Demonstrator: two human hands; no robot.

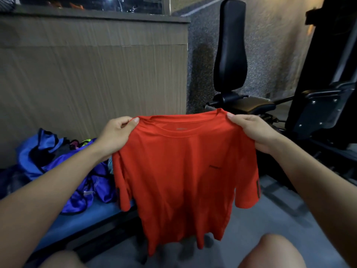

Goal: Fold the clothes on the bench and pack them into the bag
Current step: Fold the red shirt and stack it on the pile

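A red T-shirt (185, 171) hangs spread out in front of me, collar up, its hem above the floor. My left hand (116, 134) pinches its left shoulder beside the collar, and my right hand (255, 130) pinches the right shoulder. To the left lies the blue padded bench (77, 221). An open blue bag (38, 147) sits on it, with purple clothes (92, 180) heaped beside the bag. The shirt hides the bench's right end.
A ribbed beige wall (92, 74) stands behind the bench. A black gym seat with an upright backrest (230, 49) and a dark machine frame (324, 113) stand to the right. My knees (270, 252) show at the bottom over the grey floor (270, 215).
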